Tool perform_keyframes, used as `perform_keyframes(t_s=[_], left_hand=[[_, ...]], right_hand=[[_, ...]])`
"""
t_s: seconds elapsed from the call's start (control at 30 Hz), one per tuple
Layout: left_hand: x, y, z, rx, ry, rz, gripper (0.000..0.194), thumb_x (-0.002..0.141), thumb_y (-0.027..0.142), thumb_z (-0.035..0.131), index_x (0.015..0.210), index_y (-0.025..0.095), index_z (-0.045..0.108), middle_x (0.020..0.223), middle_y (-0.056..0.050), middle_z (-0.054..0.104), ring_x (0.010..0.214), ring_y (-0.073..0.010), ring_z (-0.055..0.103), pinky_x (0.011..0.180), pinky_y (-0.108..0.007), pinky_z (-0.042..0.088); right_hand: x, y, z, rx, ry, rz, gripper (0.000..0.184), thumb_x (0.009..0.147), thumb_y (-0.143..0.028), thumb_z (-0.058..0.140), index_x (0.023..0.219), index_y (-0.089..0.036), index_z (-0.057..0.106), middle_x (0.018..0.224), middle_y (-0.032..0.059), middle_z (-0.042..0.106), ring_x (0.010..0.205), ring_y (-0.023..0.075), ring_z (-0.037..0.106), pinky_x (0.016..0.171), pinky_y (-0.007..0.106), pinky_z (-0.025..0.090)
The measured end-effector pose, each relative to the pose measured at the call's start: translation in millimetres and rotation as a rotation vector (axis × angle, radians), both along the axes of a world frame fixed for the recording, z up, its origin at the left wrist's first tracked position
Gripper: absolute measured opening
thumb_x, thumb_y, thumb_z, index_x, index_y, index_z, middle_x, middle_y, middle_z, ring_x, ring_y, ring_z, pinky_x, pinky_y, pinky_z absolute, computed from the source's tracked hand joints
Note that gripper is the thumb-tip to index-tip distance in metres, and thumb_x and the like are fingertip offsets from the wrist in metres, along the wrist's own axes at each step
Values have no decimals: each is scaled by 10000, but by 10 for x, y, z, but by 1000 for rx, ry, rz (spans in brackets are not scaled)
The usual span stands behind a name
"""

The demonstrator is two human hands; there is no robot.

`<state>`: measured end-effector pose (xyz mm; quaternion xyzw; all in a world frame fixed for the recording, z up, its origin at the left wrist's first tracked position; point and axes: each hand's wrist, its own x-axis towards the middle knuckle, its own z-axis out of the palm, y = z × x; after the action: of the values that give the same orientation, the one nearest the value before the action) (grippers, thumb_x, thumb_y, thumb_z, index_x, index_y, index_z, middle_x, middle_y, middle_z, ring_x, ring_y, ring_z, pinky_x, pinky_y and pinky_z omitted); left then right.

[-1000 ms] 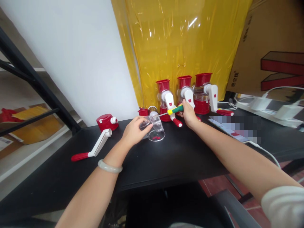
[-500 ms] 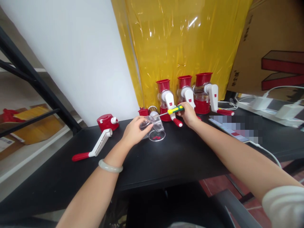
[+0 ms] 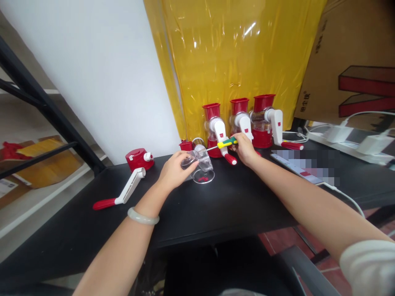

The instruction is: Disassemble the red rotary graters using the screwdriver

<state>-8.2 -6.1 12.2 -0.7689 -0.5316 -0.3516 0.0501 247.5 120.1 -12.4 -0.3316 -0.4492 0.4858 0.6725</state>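
Observation:
My left hand (image 3: pixel 175 169) is closed around a clear plastic grater body (image 3: pixel 205 163), which lies tilted on the black table with small red bits showing through its round rim. In my right hand (image 3: pixel 244 149) is a screwdriver (image 3: pixel 227 142) with a green and yellow handle. Its thin shaft points left, and the tip is at the upper edge of the clear body; whether it touches I cannot tell. Just behind the body lie a metal grater drum (image 3: pixel 199 144) and a small red part (image 3: pixel 185 145).
Three red and white rotary graters (image 3: pixel 211 110) with cranks stand at the back. On the left are a red base (image 3: pixel 139 158) and a loose crank handle (image 3: pixel 131 187). A phone (image 3: pixel 296 167) with a cable and a power strip (image 3: pixel 354 144) are to the right.
Almost nothing differs. The whole view has shifted very slightly; both hands, the screwdriver and the clear body keep their places.

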Motion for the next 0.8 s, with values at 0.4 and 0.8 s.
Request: perform_keyframes(t_s=[0.4, 0.8], left_hand=[[12, -19, 14, -2, -7, -5, 329, 893, 539, 610, 990, 233, 681, 1146, -74, 689, 1052, -253, 672, 961, -428, 531], [10, -11, 6, -8, -9, 1, 338, 893, 541, 609, 1000, 229, 685, 1158, -71, 686, 1045, -249, 673, 973, -421, 525]], right_hand=[[34, -19, -20, 23, -100, -21, 452, 761, -637, 681, 741, -237, 470, 579, -74, 445, 463, 84, 444, 458, 222, 421], [21, 18, -36, 56, -37, 6, 327, 815, -533, 618, 766, -240, 483, 529, -61, 471, 451, 112, 447, 434, 237, 357]])
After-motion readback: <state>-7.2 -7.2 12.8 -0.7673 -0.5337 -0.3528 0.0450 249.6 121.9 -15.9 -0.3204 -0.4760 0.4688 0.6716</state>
